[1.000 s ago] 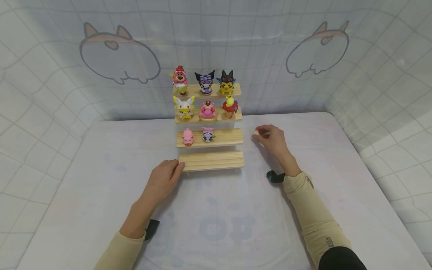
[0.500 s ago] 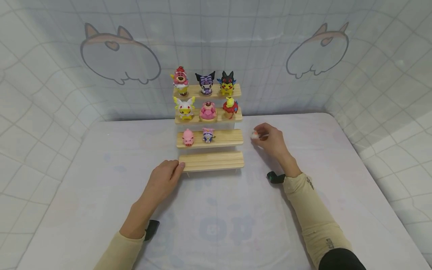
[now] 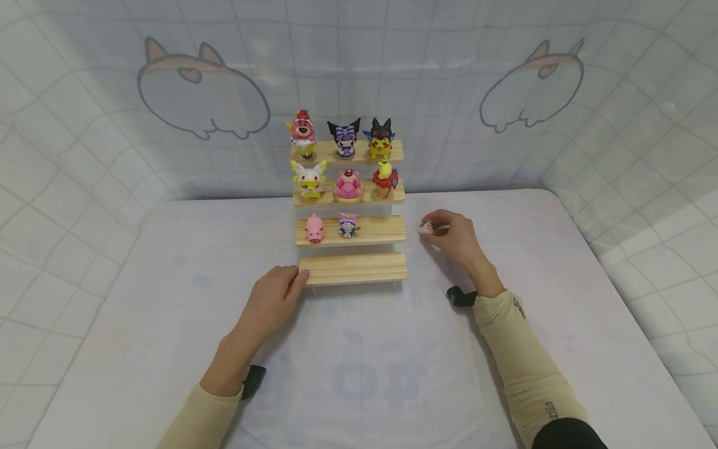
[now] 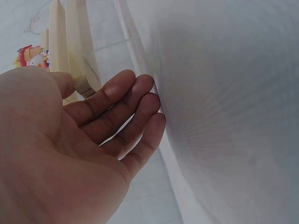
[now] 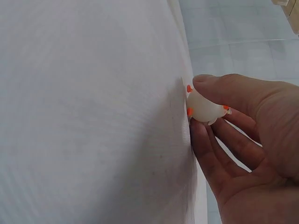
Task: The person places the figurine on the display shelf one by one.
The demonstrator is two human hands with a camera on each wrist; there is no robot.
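A four-tier wooden display stand (image 3: 354,268) stands at the middle of the table in the head view. My left hand (image 3: 273,293) pinches the left end of its lowest step, thumb on top and index finger against the end; the other fingers lie loosely bent in the left wrist view. Right of the stand, my right hand (image 3: 455,236) holds a small white bird figurine (image 5: 205,109) with orange feet and beak between thumb and fingers, low at the tabletop. A pink pig figurine (image 3: 315,229) and a purple-hooded figurine (image 3: 348,226) stand on the second step from the bottom.
The upper two steps carry several figurines, among them a pink bear (image 3: 348,184), a black-eared purple one (image 3: 345,137) and a red one with a yellow top (image 3: 385,179). A white cloth covers the table (image 3: 359,374); a grid-patterned curtain (image 3: 370,68) hangs behind.
The white bird figurine has turned a little between my right fingers and shows more of itself. My left hand stays on the step's end.
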